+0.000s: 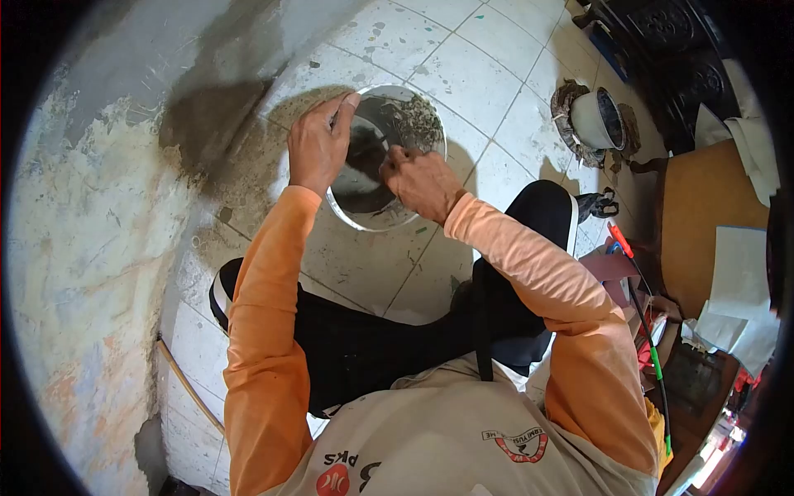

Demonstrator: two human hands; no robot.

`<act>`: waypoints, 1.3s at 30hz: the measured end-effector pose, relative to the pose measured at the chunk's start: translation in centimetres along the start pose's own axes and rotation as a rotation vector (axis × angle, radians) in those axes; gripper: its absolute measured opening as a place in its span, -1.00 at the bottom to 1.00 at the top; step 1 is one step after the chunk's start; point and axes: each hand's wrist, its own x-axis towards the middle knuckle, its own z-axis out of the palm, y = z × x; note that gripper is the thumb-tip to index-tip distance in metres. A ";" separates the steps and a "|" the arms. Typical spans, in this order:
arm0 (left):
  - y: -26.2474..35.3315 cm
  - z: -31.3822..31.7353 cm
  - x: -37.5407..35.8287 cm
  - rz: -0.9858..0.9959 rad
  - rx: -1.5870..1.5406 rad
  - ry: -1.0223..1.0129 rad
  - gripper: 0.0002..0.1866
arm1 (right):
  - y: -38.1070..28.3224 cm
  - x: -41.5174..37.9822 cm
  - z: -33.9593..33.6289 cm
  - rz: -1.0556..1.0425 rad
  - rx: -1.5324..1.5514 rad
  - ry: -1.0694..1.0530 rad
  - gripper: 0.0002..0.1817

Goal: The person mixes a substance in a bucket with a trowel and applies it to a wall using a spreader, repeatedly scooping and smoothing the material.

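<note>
A round white bucket (346, 217) stands on the tiled floor between my feet, its inside smeared with grey paste and crumbly residue near the far right wall. My left hand (321, 142) grips the bucket's rim on the left side. Over the right part of the opening, my right hand (422, 180) is closed, its fingers pointing into the bucket. What it holds is mostly hidden by the fingers and the dark shadow inside.
Along the left runs a wall (91, 248) with patchy, peeling plaster. A smaller pale bucket (597, 120) lies tilted on dirty material at the upper right. Dark carved furniture (670, 41), a brown chair (703, 223) and a cable with a red end (622, 241) are at the right.
</note>
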 end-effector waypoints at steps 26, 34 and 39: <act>2.1 2.6 -2.0 0.071 0.011 0.020 -0.64 | -0.7 1.8 -1.5 0.457 0.295 -0.302 -0.76; 0.1 1.1 -0.7 -0.029 -0.032 0.057 -0.59 | -3.1 -0.6 -2.9 0.283 0.590 -0.105 -0.73; -3.1 -0.2 0.1 -0.047 -0.091 0.106 -0.57 | -4.6 -2.3 -4.8 0.222 0.352 0.016 -0.79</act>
